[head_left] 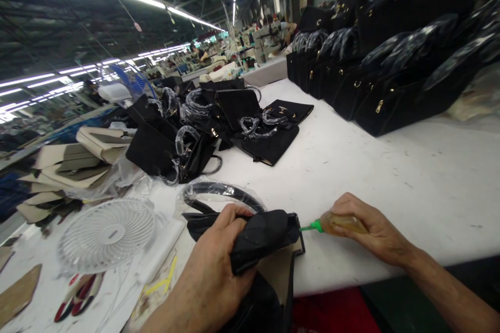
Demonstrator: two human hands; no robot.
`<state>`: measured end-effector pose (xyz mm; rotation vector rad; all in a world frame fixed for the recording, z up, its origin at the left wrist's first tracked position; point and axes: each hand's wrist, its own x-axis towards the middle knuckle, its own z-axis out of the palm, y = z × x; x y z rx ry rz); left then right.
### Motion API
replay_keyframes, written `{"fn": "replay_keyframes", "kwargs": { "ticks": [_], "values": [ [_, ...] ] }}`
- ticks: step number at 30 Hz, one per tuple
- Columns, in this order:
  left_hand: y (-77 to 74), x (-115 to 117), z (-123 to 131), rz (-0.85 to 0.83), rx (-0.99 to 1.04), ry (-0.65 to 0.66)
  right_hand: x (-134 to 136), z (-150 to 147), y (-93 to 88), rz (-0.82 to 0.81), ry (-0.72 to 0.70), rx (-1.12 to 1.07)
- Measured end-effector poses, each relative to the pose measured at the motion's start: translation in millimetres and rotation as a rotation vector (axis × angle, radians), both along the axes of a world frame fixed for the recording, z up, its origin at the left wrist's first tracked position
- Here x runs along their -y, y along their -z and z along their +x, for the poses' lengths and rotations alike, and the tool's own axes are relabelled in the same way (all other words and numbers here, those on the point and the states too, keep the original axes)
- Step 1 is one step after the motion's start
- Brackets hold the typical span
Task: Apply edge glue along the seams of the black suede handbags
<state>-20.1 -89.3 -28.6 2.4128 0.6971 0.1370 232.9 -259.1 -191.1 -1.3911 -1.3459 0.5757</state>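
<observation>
My left hand (219, 265) is closed around a black handbag (269, 234) at the table's front edge, gripping bunched dark lining. The bag's plastic-wrapped handle (222, 192) lies on the far side, and a tan inner panel shows beneath the lining. In my right hand (375, 229) is a yellowish squeeze bottle (346, 225) with a green nozzle (312, 226). The bottle is tilted sideways, its thin tip pointing left at the bag's edge; whether it touches I cannot tell.
A white fan (111, 234) and red-and-black handled pliers (80, 294) lie at left. Beyond are piled black handbags (156, 145) and beige bag pieces (74, 158). A row of black bags (375, 99) stands at back right on the white table (351, 166).
</observation>
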Motion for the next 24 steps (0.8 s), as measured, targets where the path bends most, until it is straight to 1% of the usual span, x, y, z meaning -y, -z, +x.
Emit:
{"fn": "replay_keyframes", "kwargs": {
  "ticks": [2, 5, 7, 10, 14, 15, 18, 19, 22, 24],
  "values": [
    [0.2, 0.5, -2.4, 0.004, 0.004, 0.008, 0.1, 0.6, -0.3, -0.011, 0.017, 0.016],
    [2.3, 1.9, -8.5, 0.027, 0.018, 0.036, 1.2, 0.1, -3.3, -0.065, -0.028, 0.001],
    [5.0, 2.6, -13.7, 0.069, 0.047, 0.040, 3.0, -1.8, -5.9, -0.047, -0.032, -0.016],
    [8.2, 3.0, -20.7, 0.130, 0.087, 0.050, 7.6, -5.0, -7.5, -0.010, 0.006, -0.006],
    [7.0, 3.2, -26.9, 0.193, 0.091, 0.075, 15.8, -7.5, -4.1, -0.055, -0.049, -0.035],
    [6.1, 3.3, -28.1, 0.213, 0.089, 0.068, 17.4, -8.0, -2.8, -0.041, -0.036, -0.043],
    [4.9, 3.9, -31.5, 0.258, 0.080, 0.029, 20.7, -9.7, 0.1, 0.019, 0.061, -0.037],
    [5.1, 4.3, -32.9, 0.265, 0.075, 0.015, 21.6, -10.5, 0.6, 0.012, 0.076, -0.036],
    [7.1, 5.0, -38.5, 0.275, 0.068, -0.010, 25.1, -13.5, 1.4, -0.054, 0.033, -0.064],
    [9.3, 4.8, -43.9, 0.291, 0.074, -0.024, 27.6, -15.7, 1.8, -0.052, 0.018, -0.070]
  ]
}}
